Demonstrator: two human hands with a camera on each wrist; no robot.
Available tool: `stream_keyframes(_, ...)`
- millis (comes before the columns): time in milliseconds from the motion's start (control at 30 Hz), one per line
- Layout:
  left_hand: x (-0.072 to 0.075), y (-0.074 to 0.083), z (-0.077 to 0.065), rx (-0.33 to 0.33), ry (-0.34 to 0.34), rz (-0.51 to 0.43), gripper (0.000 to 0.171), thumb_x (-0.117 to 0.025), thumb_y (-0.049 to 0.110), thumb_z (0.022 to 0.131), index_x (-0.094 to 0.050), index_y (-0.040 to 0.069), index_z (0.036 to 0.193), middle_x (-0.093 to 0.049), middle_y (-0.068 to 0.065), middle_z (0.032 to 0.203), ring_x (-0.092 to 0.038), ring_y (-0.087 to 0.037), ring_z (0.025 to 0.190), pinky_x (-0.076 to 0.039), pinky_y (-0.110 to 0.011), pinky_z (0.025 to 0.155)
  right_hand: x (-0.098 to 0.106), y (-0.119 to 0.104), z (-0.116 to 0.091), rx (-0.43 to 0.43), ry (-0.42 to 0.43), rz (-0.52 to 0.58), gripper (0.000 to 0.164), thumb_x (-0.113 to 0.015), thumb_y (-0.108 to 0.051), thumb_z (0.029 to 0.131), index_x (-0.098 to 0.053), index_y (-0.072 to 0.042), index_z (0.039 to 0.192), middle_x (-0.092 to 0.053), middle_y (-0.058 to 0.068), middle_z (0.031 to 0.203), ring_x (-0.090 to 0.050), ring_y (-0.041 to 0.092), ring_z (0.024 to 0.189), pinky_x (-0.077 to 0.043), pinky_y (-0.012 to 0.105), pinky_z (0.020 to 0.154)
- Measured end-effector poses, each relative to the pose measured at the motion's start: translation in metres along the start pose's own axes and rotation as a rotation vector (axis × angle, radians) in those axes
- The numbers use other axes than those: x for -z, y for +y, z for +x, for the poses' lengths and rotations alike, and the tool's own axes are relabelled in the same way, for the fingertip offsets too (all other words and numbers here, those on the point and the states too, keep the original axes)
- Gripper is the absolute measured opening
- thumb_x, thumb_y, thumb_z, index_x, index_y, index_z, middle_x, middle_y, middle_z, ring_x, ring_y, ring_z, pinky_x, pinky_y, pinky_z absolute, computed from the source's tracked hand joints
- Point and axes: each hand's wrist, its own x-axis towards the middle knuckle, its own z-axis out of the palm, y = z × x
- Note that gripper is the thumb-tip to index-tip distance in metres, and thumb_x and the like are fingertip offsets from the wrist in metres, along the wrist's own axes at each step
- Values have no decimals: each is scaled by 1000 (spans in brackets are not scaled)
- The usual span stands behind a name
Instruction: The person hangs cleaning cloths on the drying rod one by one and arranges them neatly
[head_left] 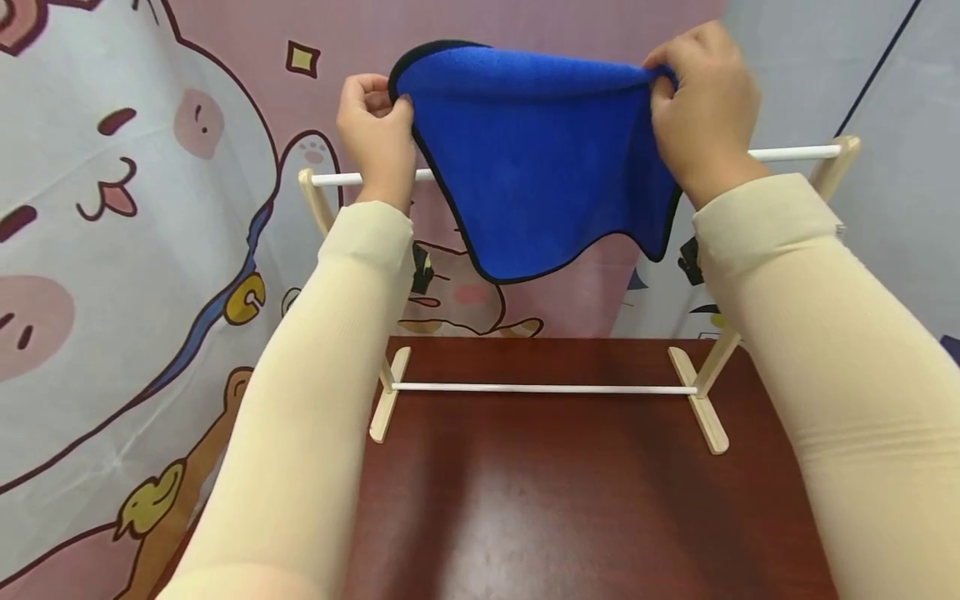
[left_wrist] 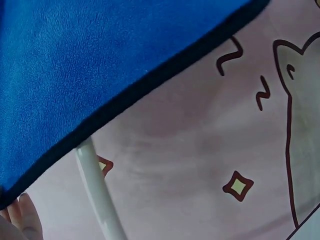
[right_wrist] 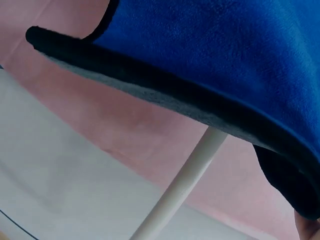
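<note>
A blue towel (head_left: pixel 532 167) with dark edging hangs spread between both hands, overlapping the white top rail (head_left: pixel 797 154) of a small rack in the head view. My left hand (head_left: pixel 381 142) pinches its left edge near the upper corner, and my right hand (head_left: pixel 707 108) pinches the upper right part. Along the top the towel is folded over. Seen from the left wrist, the towel (left_wrist: pixel 95 60) crosses in front of the rail (left_wrist: pixel 97 195), with fingertips (left_wrist: pixel 31 220) low at the left. The right wrist view shows the towel's grey underside (right_wrist: pixel 140 92) over the rail (right_wrist: pixel 182 182).
Wooden feet (head_left: pixel 699 400) and a white lower bar (head_left: pixel 540 388) support the rack on a dark red-brown table (head_left: pixel 525 508). Behind it hangs a cartoon-printed cloth (head_left: pixel 150 275) in pink and white, also running down the left side.
</note>
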Motion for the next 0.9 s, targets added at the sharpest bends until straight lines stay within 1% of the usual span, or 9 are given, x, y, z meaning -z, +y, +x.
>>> stream_keyframes(133,-7,6,4,22,6,22,16,-63,-5,87,-55,9,86,-56,0,83,-55,-9,78,-47,-19,73,-2,1,3,2,16,-14,27,-47,-7,95,-70,-3,109,-58,17,116,-55,33,112,-44,52,92)
stream_keyframes(233,-9,5,5,38,8,60,15,-63,-4,87,-56,9,87,-55,0,84,-54,-9,79,-46,-19,73,-6,4,4,-5,-3,-12,27,-48,-4,93,-71,-4,108,-59,17,115,-55,34,112,-43,53,91)
stream_keyframes(333,-10,1,5,42,0,105,14,-63,-3,87,-57,9,89,-54,0,84,-54,-9,81,-45,-20,73,-11,8,2,-19,-33,-15,28,-48,-3,92,-71,-3,108,-60,17,116,-55,35,112,-43,55,90)
stream_keyframes(500,-11,-10,3,44,-55,169,13,-62,-2,88,-56,10,90,-53,1,83,-52,-9,83,-44,-20,74,-17,15,-1,-39,-88,-48,29,-46,-3,92,-70,-3,110,-59,18,118,-54,36,113,-43,57,90)
stream_keyframes(633,-9,-18,2,52,-100,248,16,-62,-1,88,-53,12,88,-51,2,80,-50,-10,81,-43,-21,71,-23,19,-7,-9,-132,-66,28,-47,-1,91,-69,-1,108,-60,20,115,-55,39,110,-43,57,88)
stream_keyframes(767,-8,-23,4,74,-141,326,15,-63,0,88,-54,12,91,-53,2,81,-50,-11,81,-42,-21,73,-26,21,-8,2,-227,-103,27,-50,-5,92,-68,-1,112,-58,22,118,-54,41,111,-43,60,88)
stream_keyframes(833,-8,-24,4,87,-161,361,13,-63,0,88,-57,9,96,-55,1,85,-51,-12,83,-43,-22,74,-27,22,-7,-9,-292,-125,28,-51,-9,93,-66,-3,116,-57,22,122,-53,42,113,-43,62,89)
stream_keyframes(900,-8,-25,3,97,-184,395,15,-62,1,89,-59,6,103,-56,0,89,-52,-12,86,-43,-22,76,-26,22,-5,-21,-359,-142,30,-50,-13,95,-64,-4,120,-55,23,125,-52,43,115,-42,63,91)
